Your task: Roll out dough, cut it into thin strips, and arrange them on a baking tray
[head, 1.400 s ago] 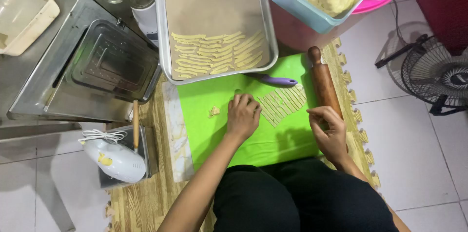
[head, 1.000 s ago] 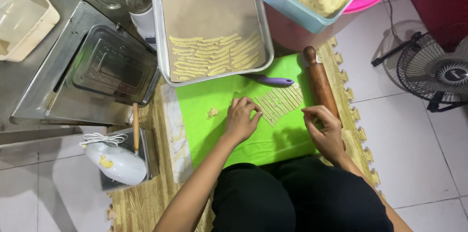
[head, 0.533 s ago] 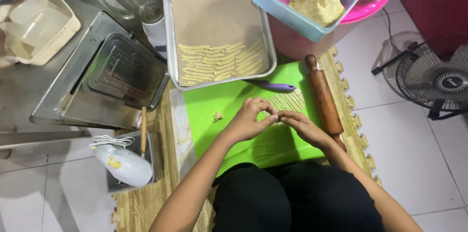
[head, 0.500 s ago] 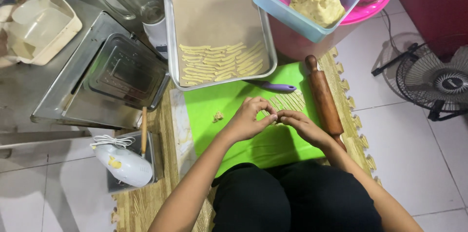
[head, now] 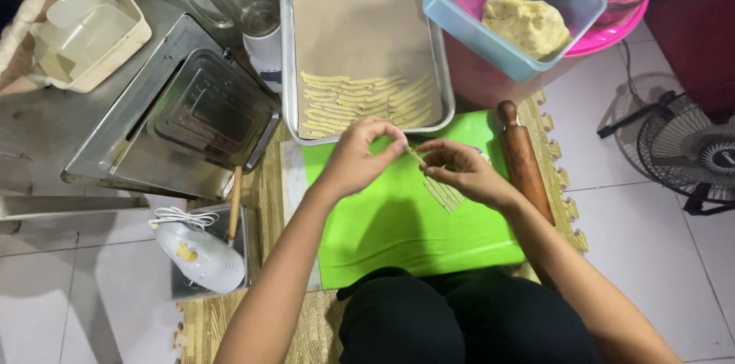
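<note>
White floor tiles (head: 635,203) surround a woven straw mat (head: 264,203), and on it lies the bright green cutting mat (head: 398,226) I am working over. My left hand (head: 360,157) and right hand (head: 459,173) meet just above the far edge of that green mat. Between them they hold one thin dough strip (head: 417,157): the left fingertips are pinched on its upper end, the right fingertips on its lower end. Just below my right hand, a small batch of cut dough strips (head: 446,195) lies on the green mat.

Directly beyond my hands sits a metal baking tray (head: 289,50) lined with brown paper, with rows of laid-out strips (head: 367,104) along its near end. A wooden rolling pin (head: 524,161) lies along the right edge of the green mat, near my right wrist. Farther off to the right, a blue plastic tub (head: 475,27) holds a lump of yellow dough (head: 528,23). To my left I see an empty metal pan (head: 214,111) and, nearer to me, a white hand mixer (head: 199,257). A black floor fan (head: 689,157) stands at the right edge.
</note>
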